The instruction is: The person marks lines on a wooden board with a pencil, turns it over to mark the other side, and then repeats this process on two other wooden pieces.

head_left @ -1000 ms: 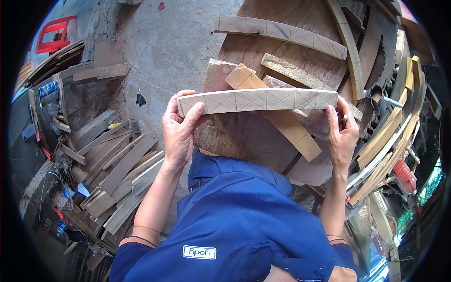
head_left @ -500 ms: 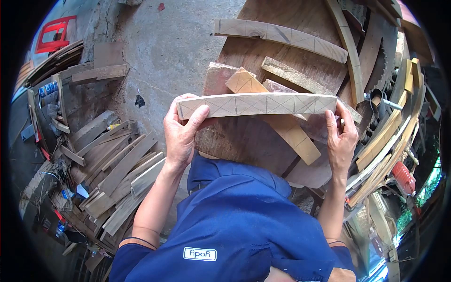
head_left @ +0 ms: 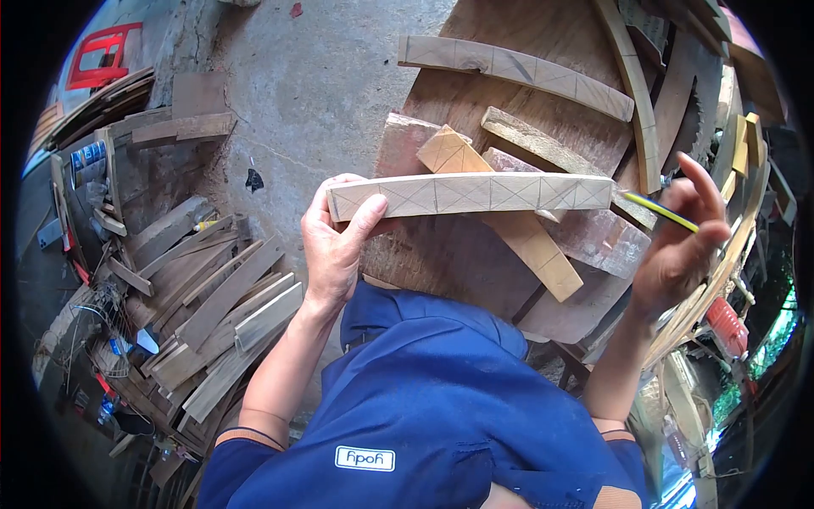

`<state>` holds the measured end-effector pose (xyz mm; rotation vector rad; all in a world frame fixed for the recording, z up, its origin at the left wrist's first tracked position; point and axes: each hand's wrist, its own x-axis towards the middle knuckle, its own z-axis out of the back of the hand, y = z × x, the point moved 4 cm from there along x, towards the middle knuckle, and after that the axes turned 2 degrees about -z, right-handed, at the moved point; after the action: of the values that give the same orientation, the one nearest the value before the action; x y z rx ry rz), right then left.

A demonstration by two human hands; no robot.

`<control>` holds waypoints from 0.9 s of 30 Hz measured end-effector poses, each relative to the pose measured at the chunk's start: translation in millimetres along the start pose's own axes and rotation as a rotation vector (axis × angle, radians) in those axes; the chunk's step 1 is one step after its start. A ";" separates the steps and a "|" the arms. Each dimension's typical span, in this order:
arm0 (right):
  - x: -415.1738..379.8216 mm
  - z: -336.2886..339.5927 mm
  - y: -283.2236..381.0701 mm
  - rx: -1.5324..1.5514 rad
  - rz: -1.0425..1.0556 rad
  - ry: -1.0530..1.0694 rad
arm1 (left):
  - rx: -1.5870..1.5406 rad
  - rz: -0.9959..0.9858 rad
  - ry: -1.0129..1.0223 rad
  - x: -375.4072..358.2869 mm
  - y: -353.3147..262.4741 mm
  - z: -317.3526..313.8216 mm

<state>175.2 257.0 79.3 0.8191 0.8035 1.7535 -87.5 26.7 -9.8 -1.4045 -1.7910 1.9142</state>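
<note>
1. The left end of a curved plank [head_left: 479, 195] is gripped by the left hand [head_left: 337, 242], with the thumb laid on its pencilled face
2. A pencil [head_left: 661, 212] is held in the loosely curled right hand [head_left: 678, 254]; its tip is pointed at the plank's unsupported right end, though contact cannot be told
3. The plank is held between the two hands, and part of a tan marked piece [head_left: 547, 263] is hidden by it
4. The surface [head_left: 424, 254] is cluttered by a rough strip [head_left: 543, 144], a reddish block [head_left: 602, 246] and, farther off, another marked plank [head_left: 517, 69]
5. The floor [head_left: 297, 76] is crowded at left by a wood pile [head_left: 216, 318]
</note>
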 end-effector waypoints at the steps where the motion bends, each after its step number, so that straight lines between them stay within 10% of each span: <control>1: 4.2 -12.3 5.3 0.067 0.022 0.083 | 0.001 0.000 -0.003 -0.6 0.7 -0.3; 10: -6.7 -99.8 21.5 0.632 -0.126 0.488 | -0.008 0.009 -0.034 -2.7 6.5 2.2; 27: -2.0 -149.0 29.9 0.404 0.025 0.718 | -0.025 -0.030 -0.033 -3.1 8.3 1.3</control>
<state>38.2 225.4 21.6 0.4301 1.6660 1.9521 -82.9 21.6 -15.4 -1.3540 -1.8459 1.9174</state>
